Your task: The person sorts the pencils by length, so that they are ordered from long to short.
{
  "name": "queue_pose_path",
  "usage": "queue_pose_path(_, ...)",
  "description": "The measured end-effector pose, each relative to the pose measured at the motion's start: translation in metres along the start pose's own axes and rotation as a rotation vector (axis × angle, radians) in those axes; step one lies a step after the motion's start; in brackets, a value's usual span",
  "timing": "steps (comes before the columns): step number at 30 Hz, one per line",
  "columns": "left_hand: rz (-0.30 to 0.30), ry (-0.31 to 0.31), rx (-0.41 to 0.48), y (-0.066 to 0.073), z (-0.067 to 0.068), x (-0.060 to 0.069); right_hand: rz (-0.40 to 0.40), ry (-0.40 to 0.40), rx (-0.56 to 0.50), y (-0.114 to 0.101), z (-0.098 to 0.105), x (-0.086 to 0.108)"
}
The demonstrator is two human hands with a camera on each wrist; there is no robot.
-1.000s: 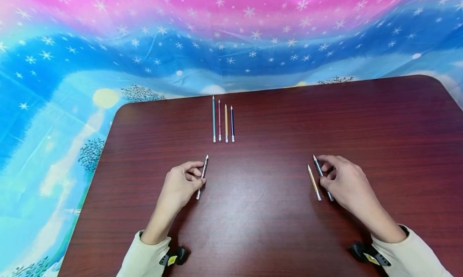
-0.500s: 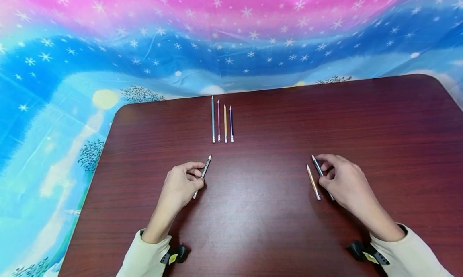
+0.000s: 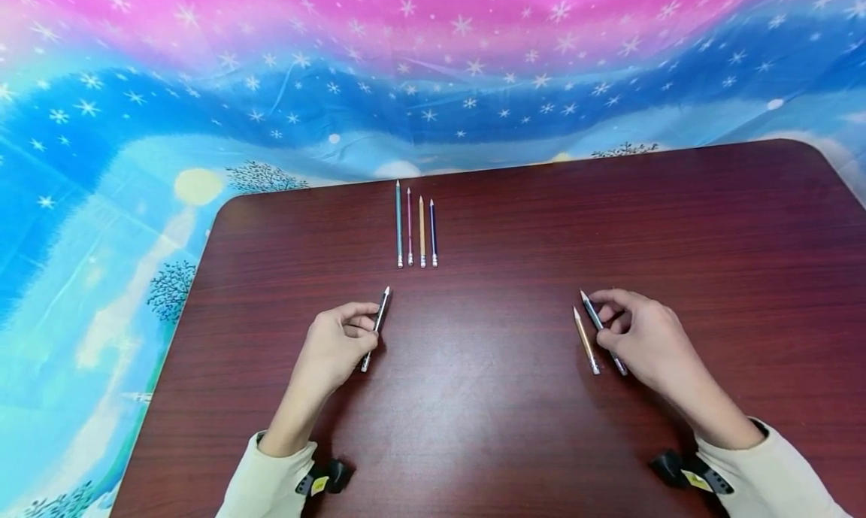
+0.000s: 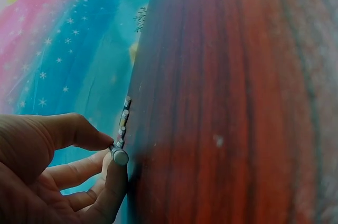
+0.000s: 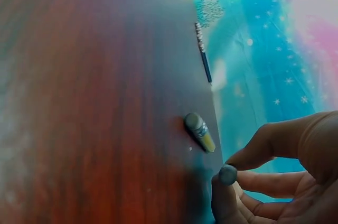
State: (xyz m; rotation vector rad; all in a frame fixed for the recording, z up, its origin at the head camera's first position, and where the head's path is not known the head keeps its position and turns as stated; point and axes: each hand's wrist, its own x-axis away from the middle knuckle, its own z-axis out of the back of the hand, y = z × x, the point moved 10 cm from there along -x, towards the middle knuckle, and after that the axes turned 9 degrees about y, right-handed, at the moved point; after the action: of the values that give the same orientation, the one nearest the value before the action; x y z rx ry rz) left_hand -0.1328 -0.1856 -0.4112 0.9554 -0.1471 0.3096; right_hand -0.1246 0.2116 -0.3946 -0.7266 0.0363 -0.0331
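1. Left hand (image 3: 338,341): a dark-and-white pencil (image 3: 380,319) is gripped between thumb and fingers; its point is turned away from the person, slanted to the right.
2. Right hand (image 3: 643,334): a dark pencil (image 3: 593,315) is pinched between thumb and fingers, its point slanted to the left. Whether either held pencil is touching the desk (image 3: 487,398) cannot be told.
3. Gold pencil (image 3: 585,340): laid on the desk, unheld, just beside the dark pencil, on its left.
4. Row of four, laid side by side near the far edge, slightly apart, butt ends nearly level: teal pencil (image 3: 399,225), pink pencil (image 3: 410,231), yellow pencil (image 3: 422,234), blue pencil (image 3: 434,236).
5. Patterned cloth (image 3: 433,67): hung behind the desk.
6. Handling note, by judgement: a light pinch near mid-length is best used, so that tilt can be controlled. The gold pencil should not be brushed by the right fingertips, as it could be rolled. Any pencil set down is best lowered flat and steadied before release.
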Motion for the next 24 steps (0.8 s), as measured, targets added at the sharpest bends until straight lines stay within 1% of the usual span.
queue_pose_path(4,0.003,-0.016,0.057,-0.001,-0.002,-0.001,-0.061,-0.071,-0.075,0.005,-0.003,0.000)
queue_pose_path(7,0.003,-0.048,0.112,-0.001,-0.006,-0.001,-0.113,-0.129,-0.139,0.008,-0.007,0.001)
queue_pose_path(12,0.037,-0.121,0.232,-0.001,-0.015,-0.001,-0.202,-0.225,-0.302,0.014,-0.015,0.002)
queue_pose_path(15,0.063,-0.148,0.297,0.001,-0.018,-0.001,-0.242,-0.281,-0.395,0.017,-0.019,0.003)
queue_pose_path(18,0.077,-0.162,0.328,0.002,-0.021,-0.003,-0.263,-0.326,-0.465,0.019,-0.022,0.003)
queue_pose_path(24,0.071,-0.185,0.349,0.008,-0.029,-0.012,-0.284,-0.365,-0.574,0.013,-0.025,0.001)
